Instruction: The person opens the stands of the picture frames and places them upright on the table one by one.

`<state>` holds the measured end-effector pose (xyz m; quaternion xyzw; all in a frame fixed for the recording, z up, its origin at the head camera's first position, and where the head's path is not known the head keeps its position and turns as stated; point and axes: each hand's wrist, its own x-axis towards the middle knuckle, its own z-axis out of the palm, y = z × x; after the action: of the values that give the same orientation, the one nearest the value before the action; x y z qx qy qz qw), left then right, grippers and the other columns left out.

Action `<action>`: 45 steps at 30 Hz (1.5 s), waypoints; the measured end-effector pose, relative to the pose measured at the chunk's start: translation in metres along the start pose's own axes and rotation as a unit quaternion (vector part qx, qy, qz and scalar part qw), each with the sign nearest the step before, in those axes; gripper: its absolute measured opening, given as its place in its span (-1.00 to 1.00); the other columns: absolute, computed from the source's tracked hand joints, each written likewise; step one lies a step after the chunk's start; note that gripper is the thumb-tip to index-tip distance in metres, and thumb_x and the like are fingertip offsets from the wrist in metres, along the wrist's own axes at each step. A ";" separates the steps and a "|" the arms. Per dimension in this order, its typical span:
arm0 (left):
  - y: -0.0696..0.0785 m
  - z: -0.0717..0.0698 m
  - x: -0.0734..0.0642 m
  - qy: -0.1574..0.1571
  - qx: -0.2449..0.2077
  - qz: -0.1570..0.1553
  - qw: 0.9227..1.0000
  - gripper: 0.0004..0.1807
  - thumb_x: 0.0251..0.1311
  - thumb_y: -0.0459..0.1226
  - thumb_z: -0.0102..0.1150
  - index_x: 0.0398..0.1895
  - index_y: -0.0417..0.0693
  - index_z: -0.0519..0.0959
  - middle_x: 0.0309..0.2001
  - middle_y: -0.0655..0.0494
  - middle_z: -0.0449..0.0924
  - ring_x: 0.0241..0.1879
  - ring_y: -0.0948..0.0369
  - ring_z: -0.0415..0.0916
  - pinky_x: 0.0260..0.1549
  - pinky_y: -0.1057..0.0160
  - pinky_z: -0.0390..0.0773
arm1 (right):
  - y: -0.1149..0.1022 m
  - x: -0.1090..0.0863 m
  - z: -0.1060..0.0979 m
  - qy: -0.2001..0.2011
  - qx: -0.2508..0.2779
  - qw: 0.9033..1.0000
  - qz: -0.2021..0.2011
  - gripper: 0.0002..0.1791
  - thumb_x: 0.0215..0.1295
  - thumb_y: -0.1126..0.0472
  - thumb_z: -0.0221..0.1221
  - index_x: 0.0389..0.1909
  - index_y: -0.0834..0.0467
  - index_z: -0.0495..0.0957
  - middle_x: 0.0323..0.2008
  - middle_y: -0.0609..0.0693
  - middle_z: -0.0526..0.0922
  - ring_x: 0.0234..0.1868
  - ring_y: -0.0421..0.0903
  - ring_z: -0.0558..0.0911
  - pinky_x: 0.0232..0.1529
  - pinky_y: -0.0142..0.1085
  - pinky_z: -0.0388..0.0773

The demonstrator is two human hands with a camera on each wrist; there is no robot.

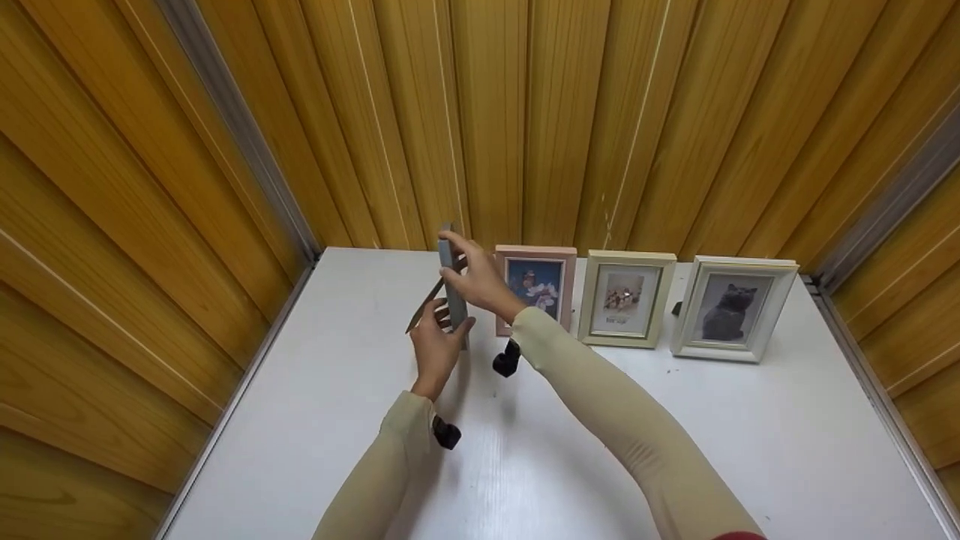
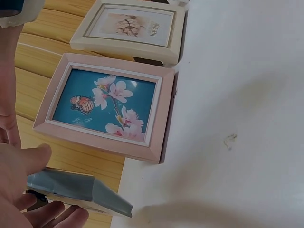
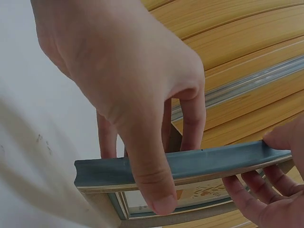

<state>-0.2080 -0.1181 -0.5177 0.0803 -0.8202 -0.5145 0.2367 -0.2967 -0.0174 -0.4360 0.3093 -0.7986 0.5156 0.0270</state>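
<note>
Both hands hold a blue-grey picture frame (image 1: 454, 300), turned nearly edge-on in the head view. A thin brown panel (image 1: 421, 311) slants out from its left side. My right hand (image 1: 482, 281) grips the upper part; in the right wrist view its thumb (image 3: 154, 185) laps over the blue edge while other fingers reach behind. Lower down, my left hand (image 1: 435, 349) holds the frame between its thumb (image 2: 35, 159) and curled fingers. Just to the right stands a pink picture frame (image 1: 536, 249) with a butterfly and blossom picture. Part of the held frame's picture shows below the right thumb.
Right of the pink frame stand a cream frame (image 1: 630, 341) with a flower picture and a white frame (image 1: 780, 300) with a grey cat. All are on the white table (image 1: 315, 435). Wood-panelled walls (image 1: 487, 135) close in the back and sides.
</note>
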 end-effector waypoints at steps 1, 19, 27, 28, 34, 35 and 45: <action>0.001 0.000 0.000 0.000 -0.006 -0.005 1.000 -0.42 0.09 -0.35 0.54 0.17 -0.28 0.53 0.00 -0.25 0.70 -0.08 -0.06 0.73 -0.10 0.02 0.70 | 0.000 0.000 0.001 -0.002 0.005 1.000 0.003 -0.34 0.39 0.34 0.26 0.49 0.05 0.36 0.04 0.15 0.62 -0.07 0.02 0.67 -0.16 -0.13 0.67; -0.001 0.003 -0.003 0.042 0.004 -0.036 0.998 -0.57 0.07 -0.44 0.51 0.02 -0.19 0.61 -0.13 -0.20 0.76 -0.15 0.00 0.77 -0.22 0.05 0.72 | 0.001 -0.004 0.013 -0.001 0.020 1.000 0.011 -0.32 0.39 0.35 0.26 0.50 0.03 0.34 0.04 0.12 0.57 -0.08 -0.04 0.63 -0.10 -0.17 0.64; -0.004 0.003 -0.004 0.049 0.006 -0.039 0.998 -0.59 0.08 -0.47 0.49 0.03 -0.18 0.63 -0.16 -0.17 0.77 -0.17 0.03 0.77 -0.25 0.05 0.72 | 0.001 -0.005 0.015 -0.001 0.014 1.000 0.016 -0.31 0.39 0.34 0.27 0.50 0.02 0.34 0.03 0.11 0.56 -0.09 -0.06 0.62 -0.08 -0.20 0.63; -0.004 0.004 -0.004 0.049 0.006 -0.038 0.998 -0.59 0.08 -0.46 0.49 0.03 -0.17 0.63 -0.16 -0.17 0.78 -0.17 0.04 0.77 -0.25 0.05 0.72 | 0.001 -0.005 0.015 -0.002 0.014 1.000 0.017 -0.31 0.39 0.34 0.27 0.50 0.02 0.34 0.03 0.11 0.56 -0.09 -0.06 0.62 -0.08 -0.19 0.63; -0.006 0.002 -0.004 0.051 -0.001 -0.028 0.998 -0.61 0.11 -0.46 0.47 0.02 -0.18 0.62 -0.16 -0.18 0.77 -0.17 0.03 0.77 -0.23 0.04 0.72 | 0.002 -0.004 0.014 -0.012 0.015 1.000 0.023 -0.30 0.40 0.31 0.28 0.51 -0.03 0.32 0.05 0.08 0.55 -0.07 -0.07 0.61 -0.04 -0.19 0.64; -0.006 0.002 -0.004 0.049 -0.002 -0.027 0.998 -0.62 0.12 -0.46 0.46 0.02 -0.18 0.62 -0.15 -0.18 0.77 -0.16 0.03 0.77 -0.22 0.03 0.72 | 0.003 -0.005 0.014 -0.015 0.015 1.000 0.023 -0.30 0.41 0.29 0.28 0.52 -0.05 0.32 0.06 0.07 0.55 -0.06 -0.08 0.61 -0.03 -0.19 0.64; -0.010 -0.015 0.003 0.023 -0.048 -0.036 0.998 -0.61 0.19 -0.47 0.40 0.09 -0.24 0.59 -0.16 -0.23 0.76 -0.20 0.01 0.77 -0.38 0.17 0.72 | 0.020 -0.011 0.007 -0.014 0.039 0.999 0.007 -0.32 0.53 0.00 0.17 0.58 -0.04 0.22 0.26 0.21 0.55 0.09 0.10 0.65 0.06 -0.02 0.63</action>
<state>-0.2052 -0.1358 -0.5204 0.1099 -0.7856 -0.5593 0.2408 -0.2965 -0.0125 -0.4589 0.3116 -0.7805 0.5420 0.0006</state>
